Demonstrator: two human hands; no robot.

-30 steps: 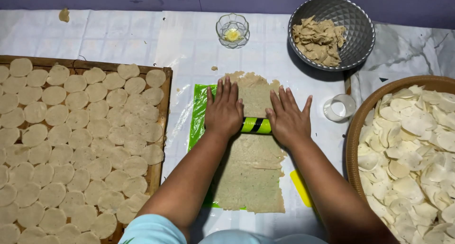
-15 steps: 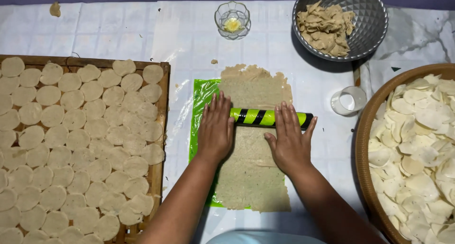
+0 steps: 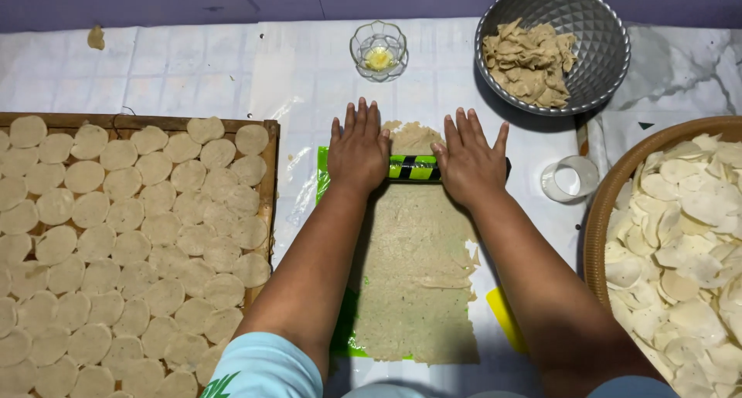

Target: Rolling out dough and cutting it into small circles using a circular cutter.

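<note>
A green-and-black striped rolling pin [image 3: 412,168] lies across the far end of a long sheet of thin pale dough [image 3: 415,274]. My left hand [image 3: 358,149] presses flat on the pin's left end, fingers spread. On the pin's right end my right hand [image 3: 468,160] rests the same way. The dough lies on a green plastic mat [image 3: 323,183], and a yellow strip [image 3: 506,319] shows at its right edge.
A wooden tray [image 3: 268,181] at the left holds several round dough discs. A woven basket [image 3: 610,205] of pale chips sits at the right. Behind are a metal bowl [image 3: 599,58] of dough scraps, a small glass dish [image 3: 379,50] and a round cutter ring [image 3: 570,179].
Both hands have pushed the rolling pin away from me, from the middle of the dough sheet to its far end. The camera view has also shifted slightly.
</note>
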